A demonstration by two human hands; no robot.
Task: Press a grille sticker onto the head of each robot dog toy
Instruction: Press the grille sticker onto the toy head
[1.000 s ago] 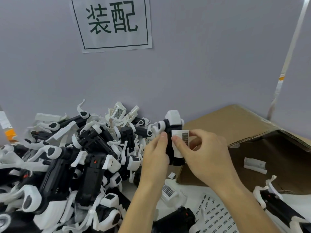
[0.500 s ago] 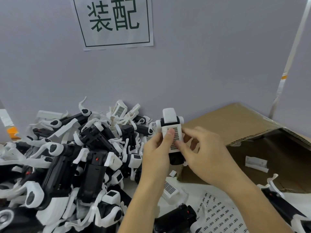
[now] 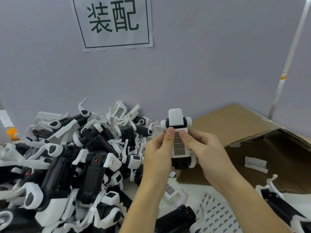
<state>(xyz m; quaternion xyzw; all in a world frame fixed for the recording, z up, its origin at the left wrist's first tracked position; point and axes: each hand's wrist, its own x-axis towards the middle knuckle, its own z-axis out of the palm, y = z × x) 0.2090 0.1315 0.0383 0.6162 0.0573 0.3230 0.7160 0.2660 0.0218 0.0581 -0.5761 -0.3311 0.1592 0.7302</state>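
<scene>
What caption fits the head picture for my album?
Both thumbs press a grille sticker onto a toy dog.

Bare forearms, sleeveless, no gloves

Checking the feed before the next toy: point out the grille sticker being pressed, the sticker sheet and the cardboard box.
grille sticker (image 3: 179, 145): head view, middle of its grid.
sticker sheet (image 3: 218, 214): head view, printed area.
cardboard box (image 3: 223, 121): head view, bare top flap.
</scene>
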